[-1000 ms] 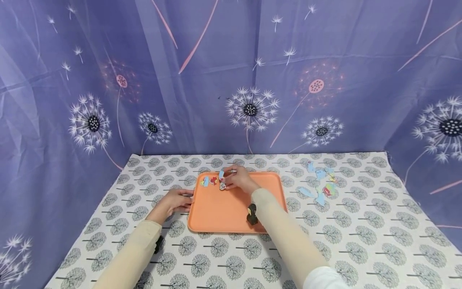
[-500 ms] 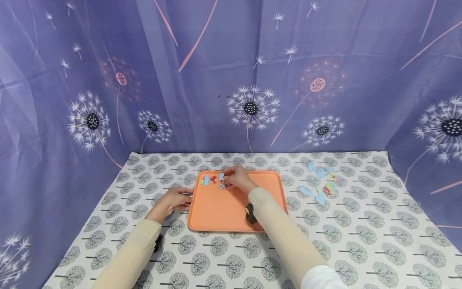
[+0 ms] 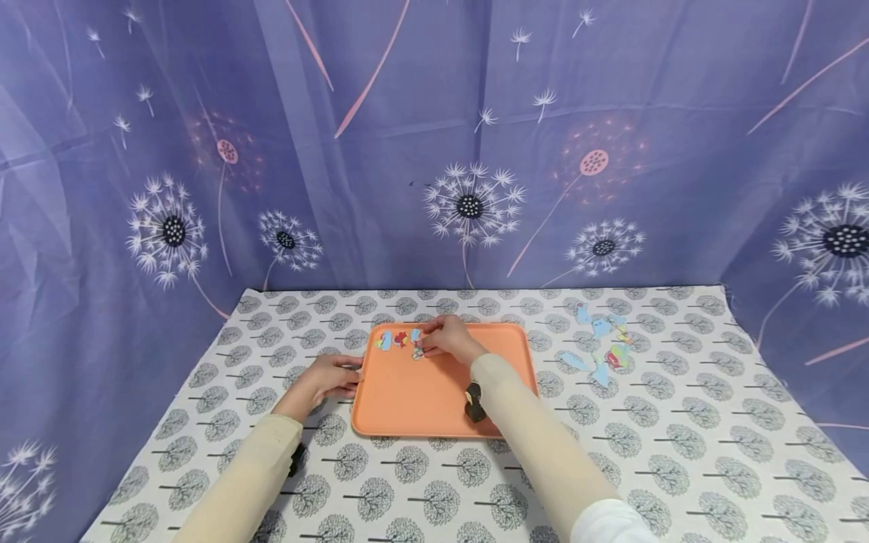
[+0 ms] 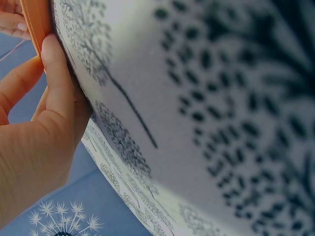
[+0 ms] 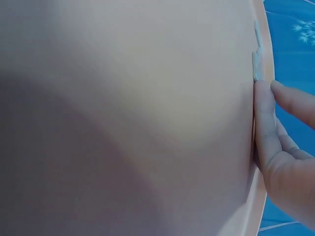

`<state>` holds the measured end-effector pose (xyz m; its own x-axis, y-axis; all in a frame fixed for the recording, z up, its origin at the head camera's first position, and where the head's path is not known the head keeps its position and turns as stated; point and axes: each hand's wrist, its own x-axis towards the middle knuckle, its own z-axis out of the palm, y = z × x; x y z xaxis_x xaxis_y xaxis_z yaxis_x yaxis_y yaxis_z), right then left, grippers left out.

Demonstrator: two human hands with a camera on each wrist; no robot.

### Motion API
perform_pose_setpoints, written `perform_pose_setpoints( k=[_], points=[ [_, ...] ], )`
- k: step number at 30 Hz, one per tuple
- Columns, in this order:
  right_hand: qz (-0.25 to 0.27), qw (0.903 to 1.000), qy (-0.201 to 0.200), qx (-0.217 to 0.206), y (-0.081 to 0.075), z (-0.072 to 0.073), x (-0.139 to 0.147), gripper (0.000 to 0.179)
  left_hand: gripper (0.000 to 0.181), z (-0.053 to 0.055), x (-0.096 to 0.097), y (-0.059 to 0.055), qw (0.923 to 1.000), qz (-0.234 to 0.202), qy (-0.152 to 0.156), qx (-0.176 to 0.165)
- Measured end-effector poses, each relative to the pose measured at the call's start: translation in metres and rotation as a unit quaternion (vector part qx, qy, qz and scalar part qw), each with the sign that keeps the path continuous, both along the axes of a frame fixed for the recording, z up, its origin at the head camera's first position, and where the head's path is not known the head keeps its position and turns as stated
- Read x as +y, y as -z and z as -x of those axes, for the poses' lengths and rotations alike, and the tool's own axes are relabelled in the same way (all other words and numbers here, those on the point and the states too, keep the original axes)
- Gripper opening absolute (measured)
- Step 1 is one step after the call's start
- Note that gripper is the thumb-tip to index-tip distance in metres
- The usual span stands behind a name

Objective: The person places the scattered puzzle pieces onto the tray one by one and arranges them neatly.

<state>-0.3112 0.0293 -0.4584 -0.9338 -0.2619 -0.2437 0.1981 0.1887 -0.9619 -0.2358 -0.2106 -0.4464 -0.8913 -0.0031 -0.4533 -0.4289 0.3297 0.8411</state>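
An orange tray (image 3: 434, 400) lies on the cloth-covered table. Along its far left side sit several small flat puzzle pieces: a blue-and-yellow one (image 3: 385, 341), a red one (image 3: 401, 339) and light-blue ones by the right fingers. My right hand (image 3: 449, 338) reaches over the tray and pinches a small multicoloured puzzle piece (image 3: 417, 350) against its surface; the fingers partly hide it. The right wrist view shows the thumb lying along the tray by a pale piece edge (image 5: 256, 66). My left hand (image 3: 334, 377) touches the tray's left rim (image 4: 37, 24) with extended fingers.
To the right of the tray, several loose puzzle pieces (image 3: 600, 373) lie scattered on the tree-print cloth (image 3: 434, 498). A purple dandelion-print curtain (image 3: 380, 211) stands behind the table and at both sides.
The right fingers have shifted slightly, and the pieces beside them lie a little differently than one second ago. The left hand stays at the tray's rim.
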Motion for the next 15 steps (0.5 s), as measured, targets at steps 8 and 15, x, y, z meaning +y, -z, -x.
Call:
perform_pose_setpoints(
  k=[8,15],
  points=[
    [0.026,0.9993,-0.021,-0.014,-0.005,-0.002,0.013,0.036,0.043,-0.002,0.0,-0.002,1.0,-0.003,0.001,0.004],
    [-0.019,0.9996,-0.005,0.021,-0.009,0.001,0.026,0.036,0.043,-0.002,0.0,-0.002,0.9999,-0.014,0.003,0.006]
  ],
)
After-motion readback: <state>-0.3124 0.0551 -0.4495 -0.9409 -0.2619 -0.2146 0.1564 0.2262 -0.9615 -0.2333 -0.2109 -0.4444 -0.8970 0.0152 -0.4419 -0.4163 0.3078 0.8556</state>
